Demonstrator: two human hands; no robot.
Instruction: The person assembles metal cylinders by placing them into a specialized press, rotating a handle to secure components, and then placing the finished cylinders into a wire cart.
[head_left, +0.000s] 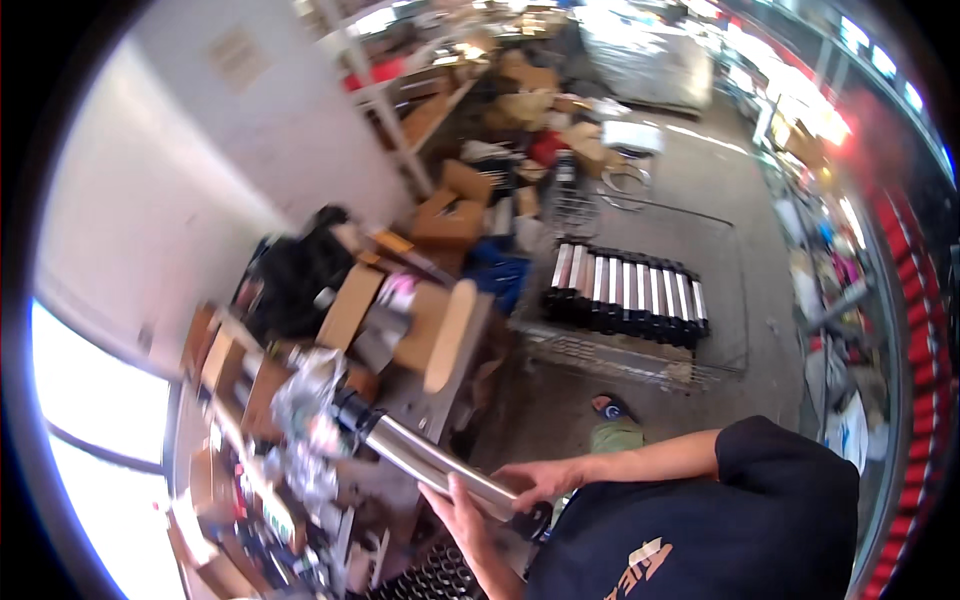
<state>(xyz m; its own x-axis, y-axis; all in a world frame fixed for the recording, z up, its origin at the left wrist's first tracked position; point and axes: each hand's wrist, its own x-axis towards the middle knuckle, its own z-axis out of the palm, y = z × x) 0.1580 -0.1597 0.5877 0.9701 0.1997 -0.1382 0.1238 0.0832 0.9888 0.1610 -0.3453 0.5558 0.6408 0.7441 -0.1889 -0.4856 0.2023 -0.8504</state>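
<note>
A pair of shiny metal tubes (440,462) lies side by side, with black fittings (352,412) at the far left end. My left hand (462,515) is wrapped round the tubes from below, near their lower end, thumb on top. My right hand (540,480) grips that same end, its fingertips partly hidden by the tubes. The black end of the tubes reaches over the cluttered workbench, beside crumpled clear plastic wrap (305,400).
A wire cart (620,362) bears a row of similar silver tubes (630,280) with black ends. Open cardboard boxes (440,215) and a rounded tan board (452,335) crowd the left. Black mesh-like material (440,580) lies low, near my left forearm. Red-fronted racking (910,330) runs along the right.
</note>
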